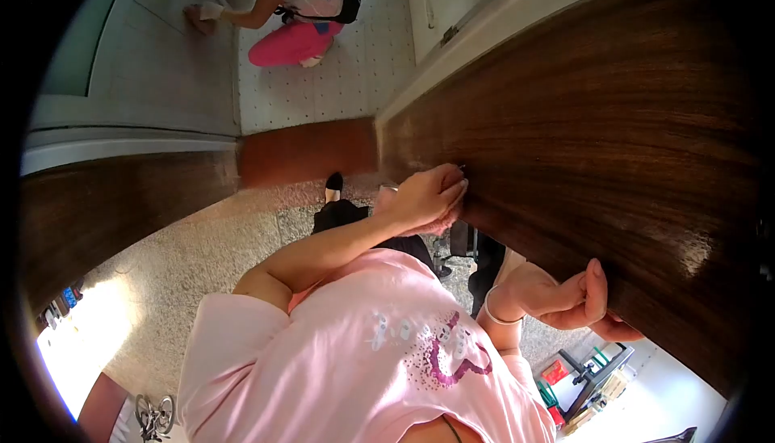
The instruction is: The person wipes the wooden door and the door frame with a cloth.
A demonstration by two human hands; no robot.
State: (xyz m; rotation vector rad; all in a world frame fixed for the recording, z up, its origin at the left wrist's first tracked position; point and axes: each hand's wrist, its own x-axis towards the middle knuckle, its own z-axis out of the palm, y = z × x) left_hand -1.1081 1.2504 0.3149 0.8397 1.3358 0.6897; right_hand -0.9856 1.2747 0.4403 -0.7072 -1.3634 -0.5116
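A dark wood-grain door (597, 136) fills the right side of the view. My left hand (436, 194) reaches across my body to the door's near edge, its fingers bent and closed. A pinkish, cloth-like bit shows under that hand, but I cannot make out what it is. Farther right, my right hand (565, 296), with a thin band at the wrist, is curled round the same door edge, some fingertips partly hidden by it.
Beyond a reddish-brown threshold (308, 155), another person in pink trousers (291, 44) is on the white tiled floor (363, 79). A dark wood panel (137, 209) stands at left. Speckled floor (202, 281) lies below; a bicycle (155, 417) is at lower left.
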